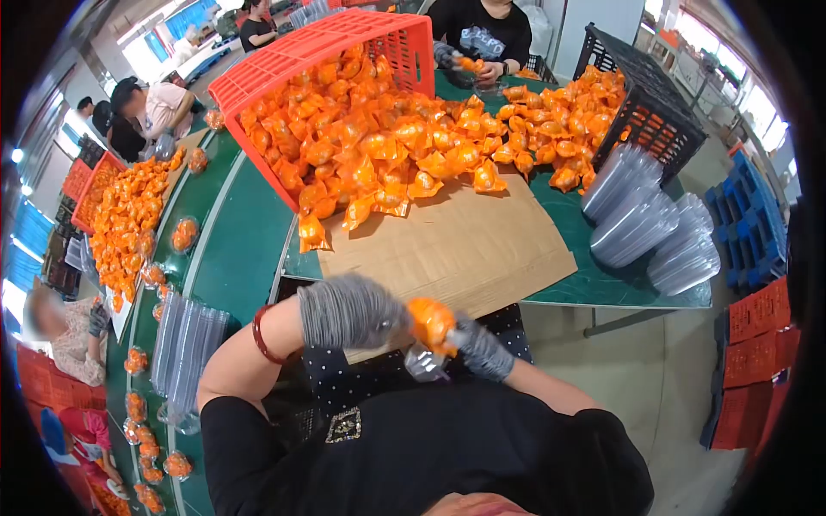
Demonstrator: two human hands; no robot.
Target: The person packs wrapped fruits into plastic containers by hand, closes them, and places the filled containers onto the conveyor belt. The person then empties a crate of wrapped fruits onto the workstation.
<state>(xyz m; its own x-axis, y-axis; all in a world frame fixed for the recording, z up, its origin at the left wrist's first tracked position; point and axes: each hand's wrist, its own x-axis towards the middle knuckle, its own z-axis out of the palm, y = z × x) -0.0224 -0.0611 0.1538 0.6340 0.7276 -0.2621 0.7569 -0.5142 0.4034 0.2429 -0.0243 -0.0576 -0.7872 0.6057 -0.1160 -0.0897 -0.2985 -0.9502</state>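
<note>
In front of my chest both hands, in grey gloves, come together at a bunch of fruit in orange wrappers (432,325). My left hand (357,311), with a red bracelet on its wrist, closes on it from the left, its fingertips partly hidden and blurred. From the right, the fingers of my right hand (482,348) curl against the same bunch. A clear plastic container (424,363) hangs just below the fruit, between the hands; which hand bears it I cannot tell. Beyond them lies a cardboard sheet (465,245), with a heap of wrapped fruit (379,159) spilling onto it.
A tipped red crate (301,52) and a tipped black crate (654,95) hold the heap. Stacked clear containers (637,215) stand at right, more (188,344) at left. Filled containers (184,234) line the green conveyor (225,228). A person (482,39) works across the table.
</note>
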